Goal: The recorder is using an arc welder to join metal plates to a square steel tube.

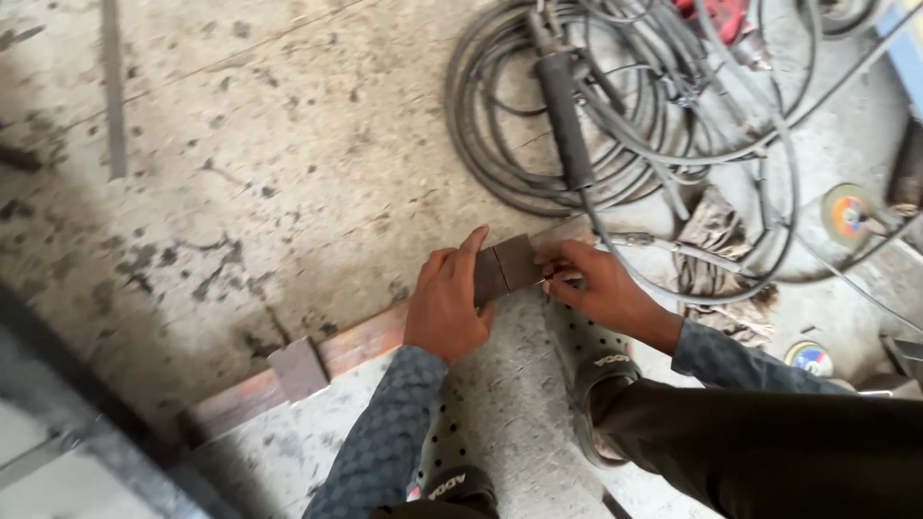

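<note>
Hands, left and right, grip two small steel plates that partly hide the bar beneath.

I see soft, even daylight, no glare; dark shadow fills the lower left, with slight motion blur overall.

Stained, gritty concrete floor

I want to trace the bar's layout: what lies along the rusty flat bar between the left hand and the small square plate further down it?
Head view: only bare rusty flat bar between left hand and square plate.
</note>
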